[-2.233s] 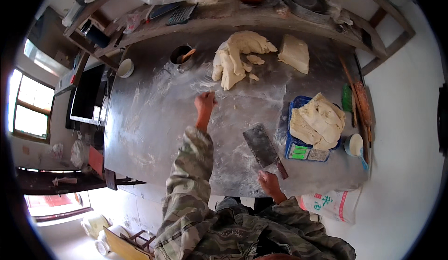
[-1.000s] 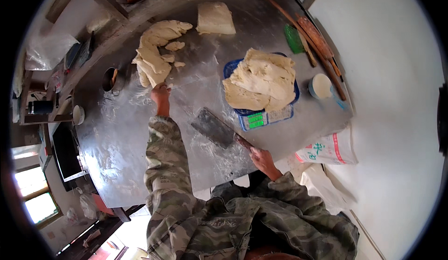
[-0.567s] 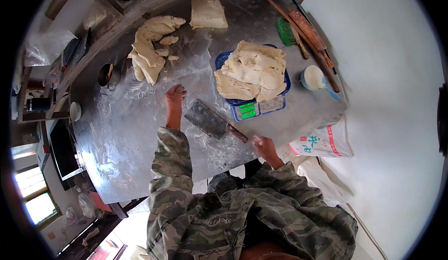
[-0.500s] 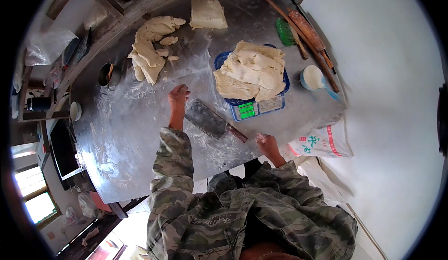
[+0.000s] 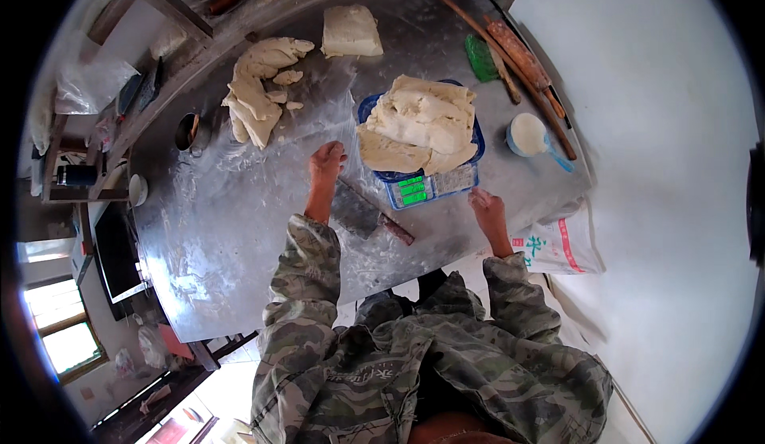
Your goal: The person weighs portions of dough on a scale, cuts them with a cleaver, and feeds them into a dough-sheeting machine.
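A thick, folded slab of pale dough (image 5: pixel 418 121) lies in a blue tray (image 5: pixel 479 143) on a digital scale (image 5: pixel 431 189) with a lit green display. Left of the scale, my left hand (image 5: pixel 327 159) hovers with its fingers curled and nothing visible in them. My right hand (image 5: pixel 486 203) is by the scale's near right corner, fingers drawn together, also with nothing visible in them. Between my arms a broad-bladed cleaver (image 5: pixel 356 213) rests flat on the floury table (image 5: pixel 231 261), its handle toward me; my left forearm partly covers the blade.
At the far left lies a long dough mass (image 5: pixel 253 97) with small pieces beside it; a square dough block (image 5: pixel 351 31) sits farther back. Rolling pins (image 5: pixel 522 49), a green brush (image 5: pixel 481 59) and a scoop of white powder (image 5: pixel 527 135) line the right side. A metal cup (image 5: pixel 192 134) stands left.
My left hand has moved right, toward the tray. The right hand has risen from beside the cleaver's handle to the scale's near right corner. The view has shifted slightly.
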